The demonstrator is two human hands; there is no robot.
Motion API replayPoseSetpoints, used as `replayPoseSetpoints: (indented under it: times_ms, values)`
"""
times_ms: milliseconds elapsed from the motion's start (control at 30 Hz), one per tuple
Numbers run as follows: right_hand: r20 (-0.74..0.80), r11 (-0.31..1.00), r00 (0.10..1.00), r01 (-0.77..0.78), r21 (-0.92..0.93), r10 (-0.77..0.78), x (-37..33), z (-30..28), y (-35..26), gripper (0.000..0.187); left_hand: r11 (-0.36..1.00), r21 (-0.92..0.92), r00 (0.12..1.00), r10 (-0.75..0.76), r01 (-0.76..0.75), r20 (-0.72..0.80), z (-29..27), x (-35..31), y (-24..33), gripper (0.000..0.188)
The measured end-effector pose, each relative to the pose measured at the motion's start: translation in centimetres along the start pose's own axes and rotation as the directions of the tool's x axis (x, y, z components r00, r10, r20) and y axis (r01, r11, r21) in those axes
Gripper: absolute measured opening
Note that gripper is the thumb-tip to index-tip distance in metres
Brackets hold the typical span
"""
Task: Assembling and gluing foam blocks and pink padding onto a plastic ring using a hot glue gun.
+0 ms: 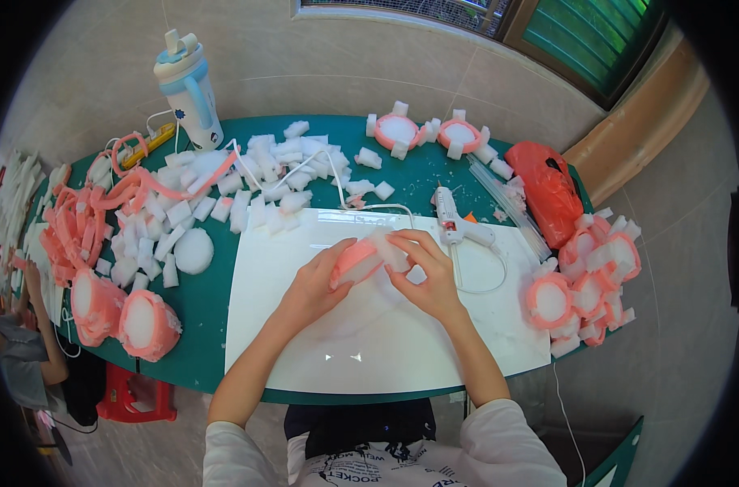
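Observation:
Above the white board (329, 357), my left hand (314, 282) is closed round a pink-rimmed foam disc (358, 263) held on its edge. A white foam block (392, 252) is pinched between the thumb and fingers of my right hand (426, 272); it touches the disc's right side. Just beyond my right hand lies a white hot glue gun (459, 221), its cable looping down onto the board. Whether the block is stuck to the disc cannot be made out.
Loose white foam blocks (284, 158) and pink foam strips (69, 227) cover the left and back. Finished-looking pink rings (549, 302) pile up at right, beside a red plastic bag (540, 195) and clear glue sticks (503, 207). A bottle (189, 97) stands back left. Another person (29, 357) sits far left.

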State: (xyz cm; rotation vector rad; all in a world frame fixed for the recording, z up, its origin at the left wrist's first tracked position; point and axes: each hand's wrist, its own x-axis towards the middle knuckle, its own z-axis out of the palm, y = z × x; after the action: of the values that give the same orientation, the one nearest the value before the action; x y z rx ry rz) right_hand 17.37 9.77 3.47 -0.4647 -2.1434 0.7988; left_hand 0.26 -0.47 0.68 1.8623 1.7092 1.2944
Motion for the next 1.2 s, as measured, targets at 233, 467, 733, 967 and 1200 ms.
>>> replayPoseSetpoints:
  times_ms: [233,467,733,967,1200]
  values:
    - [-0.13,0.996,0.988,-0.088,-0.033,0.083,-0.4,0.8,2.0,0.035,0.982,0.039,0.983,-0.185,0.185,-0.014,-0.7,0.2,0.2,0.069]
    - [-0.048,0.94,0.945,-0.316,0.133,0.324,-1.3,2.4,2.8,0.035,0.976,-0.129,0.954,-0.201,0.176,-0.224,-1.5,0.6,0.0,0.062]
    - [0.401,0.395,0.656,-0.728,0.561,0.639,-1.9,3.8,3.5,0.033,0.996,0.086,0.934,0.034,-0.003,-0.355,-1.3,0.5,-0.2,0.049]
    - [0.411,0.4,0.639,-0.748,0.53,0.651,-2.1,4.4,2.4,0.034,0.995,0.101,0.899,0.042,0.003,-0.435,-0.9,0.3,0.1,0.046]
    - [0.325,0.43,0.67,-0.704,0.566,0.668,-2.6,5.1,2.2,0.041,0.991,0.129,0.92,0.083,-0.036,-0.383,-1.1,0.5,-0.2,0.047]
